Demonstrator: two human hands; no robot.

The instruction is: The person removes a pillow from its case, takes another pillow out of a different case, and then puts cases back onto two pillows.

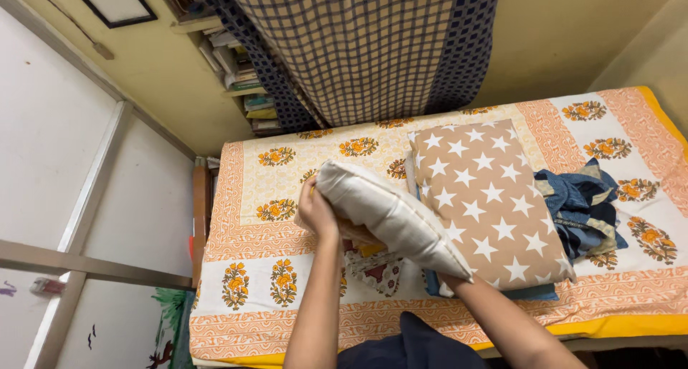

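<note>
My left hand [315, 211] grips the far end of a cream-white pillow [390, 217], lifted above the bed. My right hand is hidden under the pillow's near end; only its forearm [502, 319] shows, so it seems to hold the pillow from below. Under the pillow lies a patterned cloth [376, 270] on the bed. Just right of the pillow rests a brown pillow with white stars [487, 197].
The bed carries a white and orange floral sheet [279, 197]. A heap of blue clothes [584, 208] lies at the right. A checked blue cloth [365, 46] hangs at the back over shelves of books [240, 75]. A white wall panel stands left.
</note>
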